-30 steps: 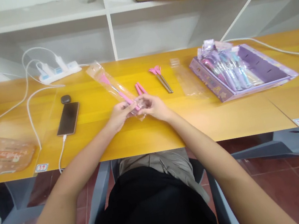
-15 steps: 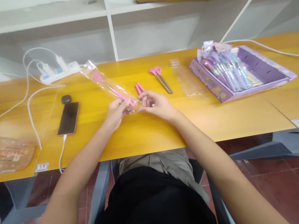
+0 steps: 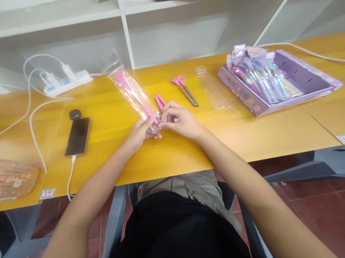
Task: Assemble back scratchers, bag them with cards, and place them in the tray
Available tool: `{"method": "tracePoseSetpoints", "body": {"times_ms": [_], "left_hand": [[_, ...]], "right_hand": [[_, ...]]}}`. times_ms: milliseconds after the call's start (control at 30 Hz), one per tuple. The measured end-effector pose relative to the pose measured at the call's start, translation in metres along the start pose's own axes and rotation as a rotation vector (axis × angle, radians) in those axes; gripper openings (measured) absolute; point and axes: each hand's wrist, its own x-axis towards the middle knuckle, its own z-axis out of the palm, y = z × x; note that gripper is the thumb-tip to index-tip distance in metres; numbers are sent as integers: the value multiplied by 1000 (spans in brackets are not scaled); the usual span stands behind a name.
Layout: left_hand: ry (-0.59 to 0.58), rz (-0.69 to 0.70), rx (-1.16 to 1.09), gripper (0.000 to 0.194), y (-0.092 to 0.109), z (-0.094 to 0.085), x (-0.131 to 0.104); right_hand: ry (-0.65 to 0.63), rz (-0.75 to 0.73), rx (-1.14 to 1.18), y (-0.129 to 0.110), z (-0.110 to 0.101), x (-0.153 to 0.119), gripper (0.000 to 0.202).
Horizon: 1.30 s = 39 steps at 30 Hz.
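Plastic bag (image 3: pixel 134 94) slants forward from left hand (image 3: pixel 141 133) and right hand (image 3: pixel 180 120), both pinching its near end

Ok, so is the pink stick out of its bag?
No, the clear bag is around the pink stick, which shows through it.

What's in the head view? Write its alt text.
A person's left hand holds a clear plastic bag containing a pink back scratcher, the right hand touching the bag's near end. On the wooden desk, a smartphone lies left, a purple box of packages right.
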Motion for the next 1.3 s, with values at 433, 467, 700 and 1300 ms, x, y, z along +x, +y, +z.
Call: {"method": "tracePoseSetpoints", "body": {"times_ms": [433, 467, 700, 1300], "left_hand": [[20, 128, 253, 48, -2, -8, 3], [15, 134, 275, 47, -2, -8, 3], [-30, 165, 368, 45, -2, -8, 3], [-261, 119, 495, 30, 6, 0, -8]], "right_hand": [[-33, 149, 131, -2, 4, -2, 37], [-31, 157, 150, -2, 5, -2, 39], [-59, 175, 243, 3, 5, 0, 40], [-4, 307, 276, 3, -1, 2, 67]]}}
